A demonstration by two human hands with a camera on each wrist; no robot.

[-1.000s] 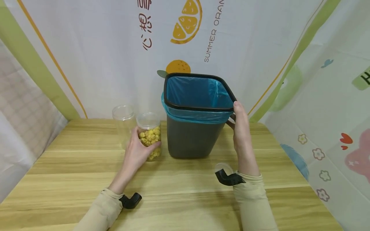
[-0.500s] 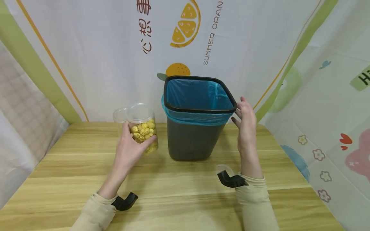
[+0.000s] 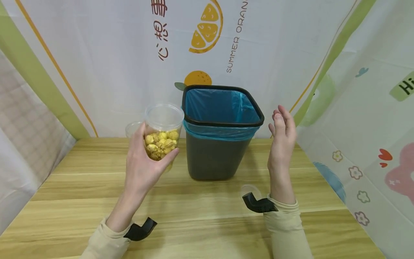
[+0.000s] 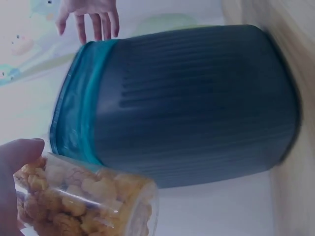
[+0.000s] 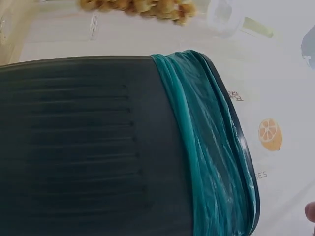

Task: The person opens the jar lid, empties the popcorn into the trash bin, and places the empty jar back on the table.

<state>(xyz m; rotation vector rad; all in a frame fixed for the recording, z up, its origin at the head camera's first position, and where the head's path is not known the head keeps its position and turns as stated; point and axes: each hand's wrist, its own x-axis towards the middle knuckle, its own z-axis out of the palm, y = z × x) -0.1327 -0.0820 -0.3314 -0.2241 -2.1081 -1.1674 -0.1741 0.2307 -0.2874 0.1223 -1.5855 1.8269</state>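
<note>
My left hand (image 3: 142,165) grips a clear plastic jar (image 3: 163,144) of yellow popcorn, fingers and thumb curled round its side. The jar is raised above the table, near the left rim of a dark grey trash bin (image 3: 215,158). In the left wrist view the popcorn (image 4: 83,196) shows through the jar wall, in front of the bin (image 4: 197,108). To the right of the bin my right hand (image 3: 282,147) is held up with extended fingers, apart from the rim. A blue liner bag (image 3: 220,133) is folded over the bin's edge.
A second clear jar (image 3: 132,128) stands behind my left hand, mostly hidden. A round clear lid (image 3: 251,188) lies on the wooden table (image 3: 194,223) by my right wrist. A printed white curtain (image 3: 123,72) hangs close behind the bin.
My left hand has lifted the popcorn jar off the table and brought it up toward the bin. My right hand has let go of the bin's rim and moved slightly right.
</note>
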